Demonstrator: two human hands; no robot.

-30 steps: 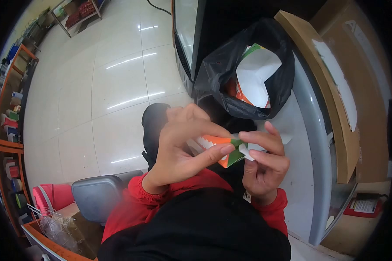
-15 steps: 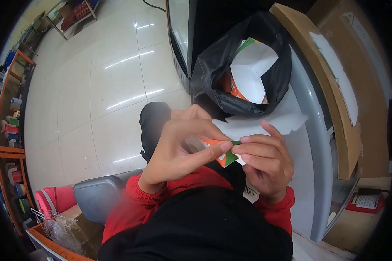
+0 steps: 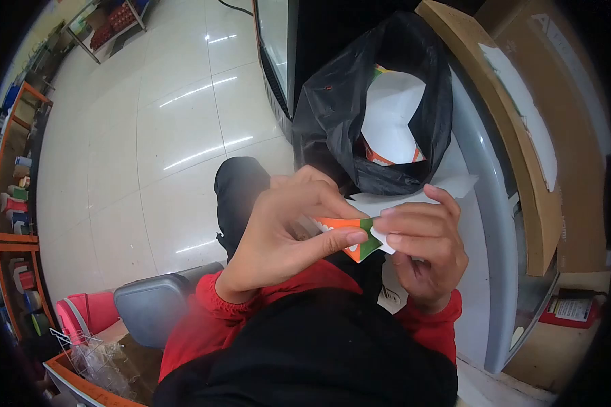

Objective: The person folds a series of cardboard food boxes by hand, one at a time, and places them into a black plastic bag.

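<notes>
Between both hands is a small folding paper carton [image 3: 352,252] printed orange and green, with a white inner flap. My left hand [image 3: 295,227] pinches its orange side between thumb and fingers. At the green end, the bent fingers of my right hand [image 3: 428,247] grip the edge by the white flap. The carton's far side is hidden behind my left fingers. Just beyond the hands stands a black plastic bag [image 3: 332,112], its mouth open. White-lined cartons [image 3: 395,112] with orange and green outsides lie in it. White flat paper [image 3: 448,186] sticks out below the bag.
Large brown cardboard [image 3: 485,108] leans along the right, beside a grey curved edge [image 3: 495,224]. A grey chair part [image 3: 153,308] and a pink bag [image 3: 88,312] are at lower left. Shelves [image 3: 20,224] line the far left, across the tiled floor [image 3: 163,136].
My right fingers have shifted slightly outward along the carton, and more of its green end and white flap shows. My left hand keeps its pinch. The view has moved slightly.
</notes>
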